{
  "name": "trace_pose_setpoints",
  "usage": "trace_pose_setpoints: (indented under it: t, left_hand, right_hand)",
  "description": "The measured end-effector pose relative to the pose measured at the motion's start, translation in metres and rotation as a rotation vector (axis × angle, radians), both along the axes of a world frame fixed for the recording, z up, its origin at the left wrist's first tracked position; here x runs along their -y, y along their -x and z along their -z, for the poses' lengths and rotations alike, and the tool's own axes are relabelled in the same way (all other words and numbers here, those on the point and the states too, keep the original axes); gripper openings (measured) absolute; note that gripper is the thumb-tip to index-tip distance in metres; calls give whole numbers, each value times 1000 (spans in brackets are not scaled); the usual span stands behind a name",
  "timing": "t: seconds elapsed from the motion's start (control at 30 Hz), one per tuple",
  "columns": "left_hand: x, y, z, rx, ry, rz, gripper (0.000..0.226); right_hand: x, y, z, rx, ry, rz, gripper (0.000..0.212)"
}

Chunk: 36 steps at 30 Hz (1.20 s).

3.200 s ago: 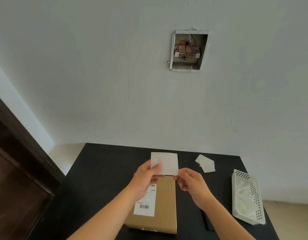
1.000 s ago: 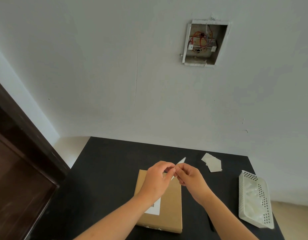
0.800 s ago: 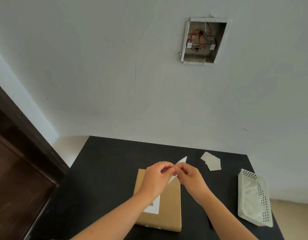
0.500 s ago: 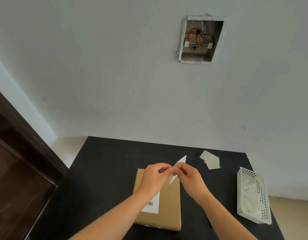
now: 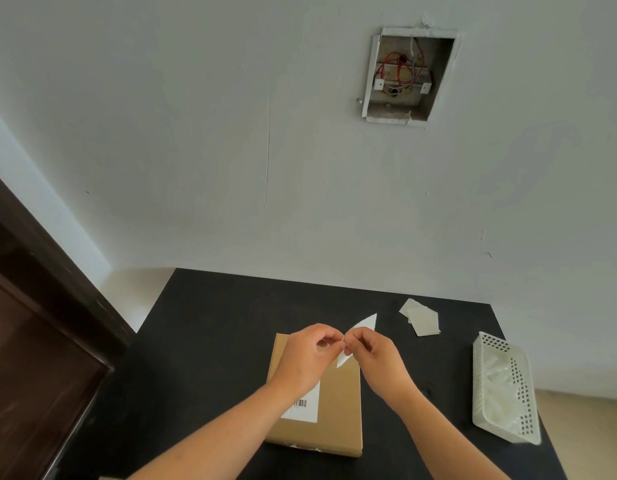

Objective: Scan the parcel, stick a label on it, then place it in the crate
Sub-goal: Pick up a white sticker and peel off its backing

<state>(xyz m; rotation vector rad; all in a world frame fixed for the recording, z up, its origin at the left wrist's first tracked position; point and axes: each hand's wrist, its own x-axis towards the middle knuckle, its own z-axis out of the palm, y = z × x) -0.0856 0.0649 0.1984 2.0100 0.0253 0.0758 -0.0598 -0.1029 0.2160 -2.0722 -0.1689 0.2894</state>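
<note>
Above the parcel (image 5: 338, 393), left hand (image 5: 308, 358) and right hand (image 5: 374, 355) both pinch one white label (image 5: 364, 323); the crate (image 5: 504, 386) sits right.

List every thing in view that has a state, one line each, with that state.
label: pinched edge-on between both hands, above the parcel, not yet stuck
left hand: shut on label
right hand: shut on label
parcel: flat on the table, closed, barcode sticker on top
crate: on the table, parcel not inside
spare labels: loose pile

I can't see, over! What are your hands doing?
Both hands pinching label above parcel. Label not stuck yet. Basket open, nothing blocking.
</note>
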Motion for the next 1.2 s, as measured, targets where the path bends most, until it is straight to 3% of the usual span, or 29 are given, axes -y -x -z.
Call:
trace_pose_setpoints:
  t: [0.6, 0.73, 1.2]
  left_hand:
    - [9, 7, 8, -61, 86, -58, 14]
    - [11, 7, 7, -88, 142, -71, 6]
    - [15, 10, 3, -258, 373, -104, 16]
  right_hand:
    - [4, 3, 4, -12, -29, 49, 22]
    - [4, 5, 2, -23, -58, 48, 19]
    - [7, 7, 0, -45, -109, 89, 5]
